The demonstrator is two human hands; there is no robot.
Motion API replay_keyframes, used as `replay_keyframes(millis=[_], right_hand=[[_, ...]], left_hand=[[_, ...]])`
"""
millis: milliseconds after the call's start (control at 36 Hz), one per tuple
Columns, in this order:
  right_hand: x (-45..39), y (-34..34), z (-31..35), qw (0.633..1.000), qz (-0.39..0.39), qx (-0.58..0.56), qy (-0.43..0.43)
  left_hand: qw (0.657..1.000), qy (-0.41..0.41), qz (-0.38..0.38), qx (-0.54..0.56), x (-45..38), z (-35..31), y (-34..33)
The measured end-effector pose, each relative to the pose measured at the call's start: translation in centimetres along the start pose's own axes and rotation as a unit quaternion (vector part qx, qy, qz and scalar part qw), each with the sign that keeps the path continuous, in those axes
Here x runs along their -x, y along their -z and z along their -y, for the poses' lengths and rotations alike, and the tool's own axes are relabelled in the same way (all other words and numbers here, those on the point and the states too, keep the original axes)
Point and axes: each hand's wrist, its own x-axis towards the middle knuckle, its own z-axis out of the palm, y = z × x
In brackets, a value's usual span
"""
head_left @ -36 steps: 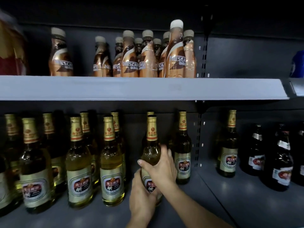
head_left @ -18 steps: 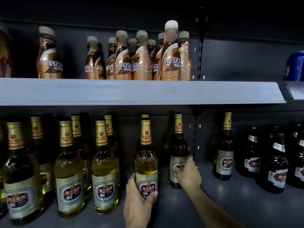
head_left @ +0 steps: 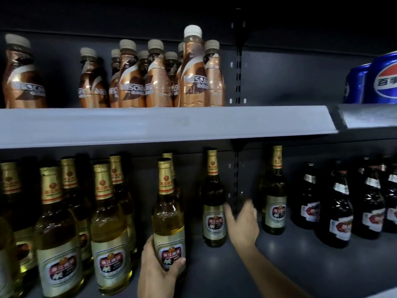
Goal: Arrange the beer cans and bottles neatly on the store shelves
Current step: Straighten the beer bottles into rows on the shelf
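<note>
My left hand (head_left: 156, 274) grips the lower body of a clear golden beer bottle (head_left: 168, 214) with a gold foil neck, upright on the lower shelf (head_left: 279, 274). To its right stands a darker beer bottle (head_left: 213, 203) with the same label. My right hand (head_left: 243, 224) is blurred, fingers spread, in the gap between that bottle and another lone beer bottle (head_left: 275, 194) further right; it holds nothing. Several more golden beer bottles (head_left: 58, 229) stand in rows at the left.
Dark brown bottles (head_left: 337, 209) fill the lower shelf's right end. The upper shelf (head_left: 163, 123) carries several bronze coffee bottles (head_left: 193, 69) and blue cola cans (head_left: 384, 78) at far right. A slotted upright post (head_left: 236, 168) runs down the back wall.
My right hand has come off the dark bottle and moved right into the gap, fingers spread. My left hand keeps its grip on the golden bottle. The view has shifted slightly.
</note>
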Motion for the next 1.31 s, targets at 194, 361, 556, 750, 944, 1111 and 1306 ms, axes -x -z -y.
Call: replay_keyframes(millis=[194,361,556,750,944,1111,1306], right_hand=[[-7.1,6.1,-5.4,0.991,-0.108,0.017,-0.077],[-11.5,6.2,-8.3,0.970,0.080,-0.150,-0.172],[-12.7,4.9,-10.7,0.978,0.085,-0.067,-0.177],[-4.9,8.2,-5.7,0.990,0.094,-0.043,-0.094],[0.9,8.0,-1.6,0.982,0.152,-0.076,-0.079],[3.3,6.2,0.9,0.978,0.184,-0.067,-0.072],[3.9,4.8,2.3,0.981,0.187,-0.025,-0.046]], left_hand=[[0.999,-0.031,-0.002,-0.014,-1.0,1.2,-0.1],[0.999,-0.029,-0.018,-0.025,-1.3,0.4,-0.4],[0.999,-0.029,-0.029,-0.012,-0.3,-0.2,-0.8],[0.998,-0.019,-0.026,-0.062,-0.2,-0.8,-0.4],[0.997,-0.022,-0.034,-0.068,0.2,-1.6,-0.4],[0.997,0.000,-0.023,-0.073,0.3,-2.0,-0.3],[0.998,0.002,-0.012,-0.065,0.8,-2.5,-0.1]])
